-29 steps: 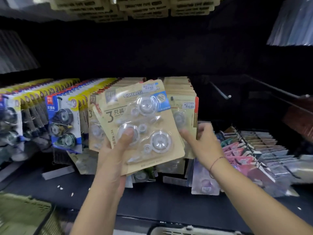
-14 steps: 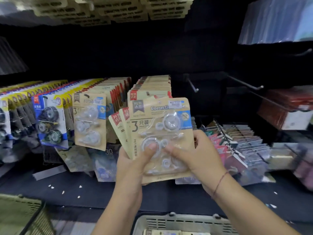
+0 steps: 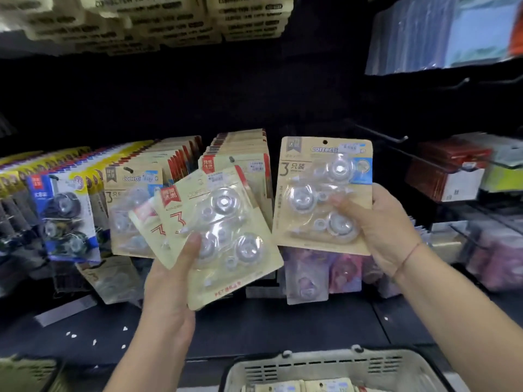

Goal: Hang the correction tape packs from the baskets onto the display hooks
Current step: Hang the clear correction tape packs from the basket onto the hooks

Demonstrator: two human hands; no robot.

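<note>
At centre frame I am watching the left hand gripping a fanned bunch of correction tape packs, its thumb pressing on the front one. Right of centre, the right hand is pinching a single pack upright, near a display hook at its upper right. Spare packs are lying in the grey basket at the bottom edge.

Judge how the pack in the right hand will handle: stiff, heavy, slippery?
Probably stiff: the correction tape pack stands upright, pinched only at its right edge by the right hand. Likely light, as one hand carries it. Its glossy blister may be slippery.
</note>
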